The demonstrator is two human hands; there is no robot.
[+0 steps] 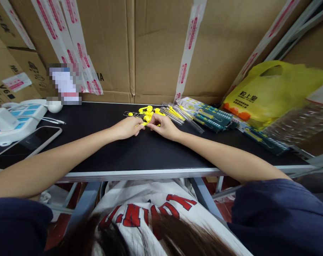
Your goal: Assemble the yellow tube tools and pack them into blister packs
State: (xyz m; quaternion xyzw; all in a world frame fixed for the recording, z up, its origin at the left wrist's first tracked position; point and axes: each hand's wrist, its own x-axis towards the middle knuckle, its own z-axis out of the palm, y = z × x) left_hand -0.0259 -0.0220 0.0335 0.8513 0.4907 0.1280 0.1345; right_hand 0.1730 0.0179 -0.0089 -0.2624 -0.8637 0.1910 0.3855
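Both hands meet over the black tabletop [140,153]. My left hand [127,128] is closed, its fingertips pinching a small yellow plastic part [144,123]. From the other side, my right hand [165,127] closes its thumb and finger on the same part; its exact shape is hidden by the fingers. Just beyond the hands lies a loose pile of yellow plastic pieces [148,109], with thin metal wire pieces [127,114] at its left. To the right of the pile are slim metal rods [173,116] and clear tubes [194,124] with yellow parts among them.
Green-and-white packages [211,119] lie at the right, near a yellow plastic bag [278,89] and wrapped bottles [294,119]. On the left sit a white power strip [25,122], cables and a tablet [28,144]. Taped cardboard [156,49] stands along the back edge.
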